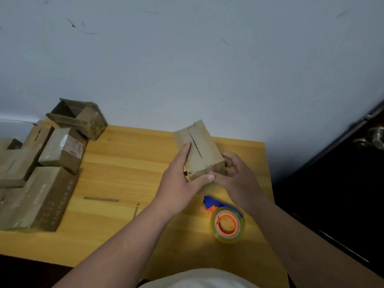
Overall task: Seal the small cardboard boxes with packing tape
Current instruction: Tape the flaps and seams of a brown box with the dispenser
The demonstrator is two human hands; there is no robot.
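Observation:
A small cardboard box (202, 146) is held tilted above the yellow wooden table (124, 179), its two top flaps meeting at a dark seam. My left hand (182, 177) grips its left side, thumb across the near edge. My right hand (234, 173) holds the box's right near corner with curled fingers. A roll of clear packing tape in a blue and orange dispenser (227, 222) lies on the table just below my hands, touching neither.
Several cardboard boxes (62, 150) are piled at the table's left, one open-topped box (80, 117) at the back. A grey wall runs behind. A dark door with a metal handle (374, 139) stands at right.

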